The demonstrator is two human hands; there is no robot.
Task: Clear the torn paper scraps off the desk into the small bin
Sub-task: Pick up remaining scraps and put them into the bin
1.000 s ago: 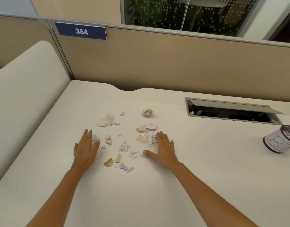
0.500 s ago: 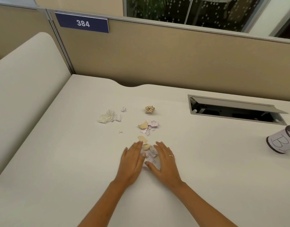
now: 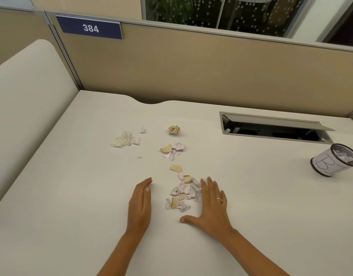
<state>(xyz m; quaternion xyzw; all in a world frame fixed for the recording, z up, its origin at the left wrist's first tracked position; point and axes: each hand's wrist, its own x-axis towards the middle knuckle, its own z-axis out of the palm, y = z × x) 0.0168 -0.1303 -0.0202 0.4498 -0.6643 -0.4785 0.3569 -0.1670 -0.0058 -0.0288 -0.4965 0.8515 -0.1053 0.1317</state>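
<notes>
A gathered pile of white and tan paper scraps [image 3: 182, 194] lies on the white desk [image 3: 72, 196] between my hands. My left hand [image 3: 140, 206] stands on edge with straight fingers, a little left of the pile. My right hand [image 3: 211, 204] lies flat, fingers spread, touching the pile's right side. More scraps [image 3: 172, 149] sit farther back, with a crumpled tan ball [image 3: 174, 129] and a white crumpled cluster [image 3: 125, 139]. The small mesh bin [image 3: 336, 159], wrapped in a paper label, stands far right with scraps inside.
An open cable hatch [image 3: 275, 128] is sunk into the desk behind the bin. A beige partition [image 3: 191, 66] with a blue sign reading 384 [image 3: 91, 27] runs along the back. A cream side panel [image 3: 22, 108] borders the left.
My hands swept the near scraps together into one pile. The left hand has since drawn away to the left, uncovering the pile, while the right hand stays against it.
</notes>
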